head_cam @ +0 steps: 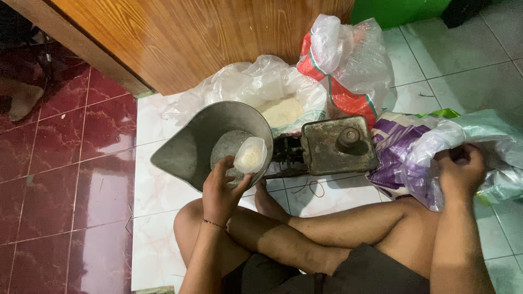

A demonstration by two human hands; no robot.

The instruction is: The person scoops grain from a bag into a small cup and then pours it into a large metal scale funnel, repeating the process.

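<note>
My left hand holds a small clear plastic cup with some white rice in it, over the grey metal scoop pan of a balance scale. A little rice lies in the pan. My right hand grips the edge of a clear plastic bag lining a purple and white sack at the right. I sit cross-legged on the floor behind the scale.
An open sack of white rice stands behind the pan, with a red and white sack beside it. A wooden cabinet rises at the back. Dark red tiles lie left, white tiles under me.
</note>
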